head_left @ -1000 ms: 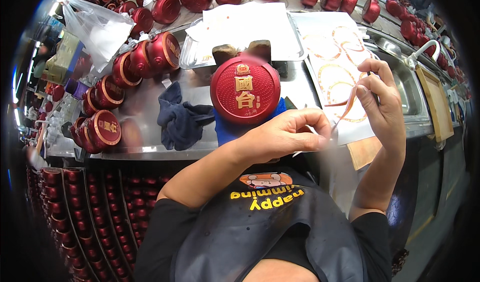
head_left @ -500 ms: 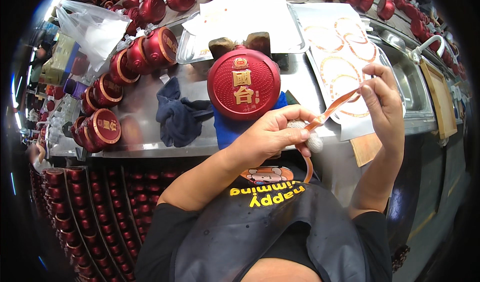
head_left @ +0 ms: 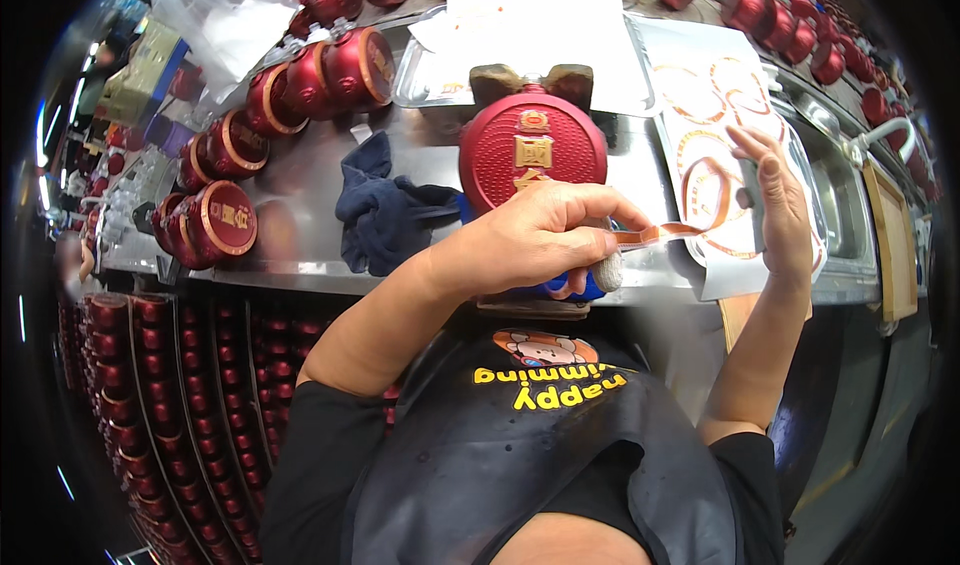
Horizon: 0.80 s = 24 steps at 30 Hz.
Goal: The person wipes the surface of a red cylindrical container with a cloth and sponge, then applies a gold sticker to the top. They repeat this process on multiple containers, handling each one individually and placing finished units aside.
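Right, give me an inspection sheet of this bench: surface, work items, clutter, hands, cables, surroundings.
Surface: steel bench, shiny, partly covered.
Work items: round red flask upright on a wooden stand; thin orange strip stretched between both hands; white sheet of ring-shaped labels to the right.
Clutter: dark blue cloth, clear plastic bag, metal tray with paper.
Hands: left hand pinches the strip and a pale pad; right hand holds the strip's other end, fingers raised.
Cables: nothing seen.
Surroundings: rows of red flasks lying on the bench, more stacked below its left edge; sink with tap at right.
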### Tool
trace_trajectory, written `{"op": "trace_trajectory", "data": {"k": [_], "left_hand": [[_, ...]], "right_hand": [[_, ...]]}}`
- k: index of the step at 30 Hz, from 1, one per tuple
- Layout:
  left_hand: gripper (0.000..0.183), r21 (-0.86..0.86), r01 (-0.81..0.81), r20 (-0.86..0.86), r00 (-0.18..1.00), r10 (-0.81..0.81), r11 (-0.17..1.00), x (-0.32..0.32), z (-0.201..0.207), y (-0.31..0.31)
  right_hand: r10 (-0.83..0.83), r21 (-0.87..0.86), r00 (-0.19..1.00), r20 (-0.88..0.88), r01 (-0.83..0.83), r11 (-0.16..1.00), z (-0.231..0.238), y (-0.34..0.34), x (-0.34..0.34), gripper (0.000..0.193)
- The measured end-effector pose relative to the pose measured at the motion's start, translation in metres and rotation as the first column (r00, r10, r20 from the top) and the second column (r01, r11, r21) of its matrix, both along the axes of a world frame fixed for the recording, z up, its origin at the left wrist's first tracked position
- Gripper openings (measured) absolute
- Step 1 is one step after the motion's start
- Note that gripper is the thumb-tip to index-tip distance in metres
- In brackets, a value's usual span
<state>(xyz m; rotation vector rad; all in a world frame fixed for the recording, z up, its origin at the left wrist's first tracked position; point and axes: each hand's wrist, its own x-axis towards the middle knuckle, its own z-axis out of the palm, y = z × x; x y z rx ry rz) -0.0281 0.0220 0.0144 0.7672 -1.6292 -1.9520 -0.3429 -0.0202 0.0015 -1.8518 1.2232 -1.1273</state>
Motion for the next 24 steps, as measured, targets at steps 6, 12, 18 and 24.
{"op": "trace_trajectory", "data": {"k": [6, 12, 18, 24], "left_hand": [[0.035, -0.032, -0.002, 0.023, 1.000, 0.003, 0.999, 0.008, 0.001, -0.006], [0.026, -0.118, -0.180, -0.041, 0.983, 0.177, 0.976, 0.012, 0.004, 0.000], [0.014, -0.404, -0.364, 0.121, 0.888, 0.444, 0.839, 0.043, 0.015, 0.006], [0.009, -0.798, -0.418, 0.094, 0.625, 0.775, 0.434, 0.054, -0.002, -0.024]], "right_hand": [[0.241, -0.099, 0.969, -0.063, -0.246, 0.964, 0.003, 0.011, 0.018, 0.047], [0.502, 0.126, 0.865, -0.022, -0.495, 0.860, 0.013, 0.019, 0.081, 0.017], [0.389, -0.052, 0.907, -0.161, -0.401, 0.914, 0.027, 0.006, 0.107, 0.017], [0.172, -0.216, 0.952, -0.253, -0.229, 0.949, 0.010, -0.031, 0.139, 0.022]]}}
